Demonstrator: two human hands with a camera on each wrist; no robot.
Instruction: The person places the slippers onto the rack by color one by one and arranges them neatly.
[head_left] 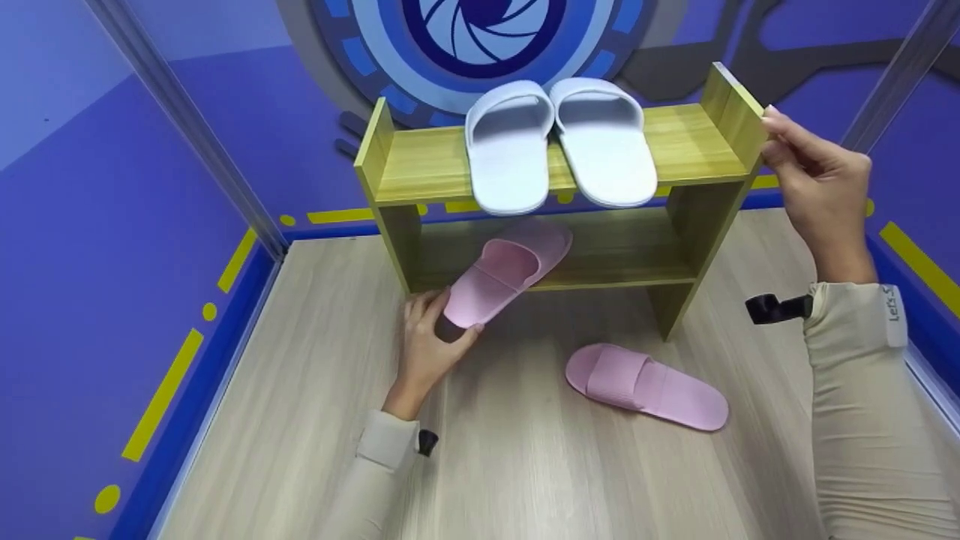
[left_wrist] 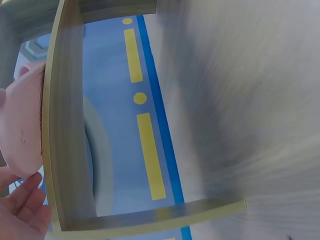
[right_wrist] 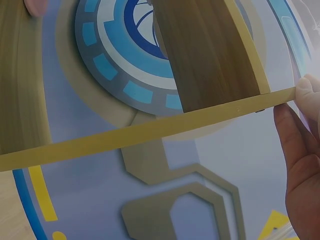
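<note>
My left hand (head_left: 427,345) pinches the heel end of a pink slipper (head_left: 484,289) between thumb and fingers. The slipper's toe reaches over the lower shelf of a wooden shoe rack (head_left: 630,244), its heel sticking out past the front edge. In the left wrist view the slipper's sole (left_wrist: 22,127) is beside the shelf board, with fingertips under the heel. My right hand (head_left: 825,184) grips the top of the rack's right side panel, thumb and fingers on either face. The other pink slipper (head_left: 645,386) lies on the floor in front of the rack, toe to the left.
Two white slippers (head_left: 510,161) stand side by side on the rack's upper shelf, heels overhanging its front edge. Behind the rack rises a blue patterned wall (head_left: 315,165). Another wall (head_left: 150,247) borders the wooden floor (head_left: 300,420) on the left.
</note>
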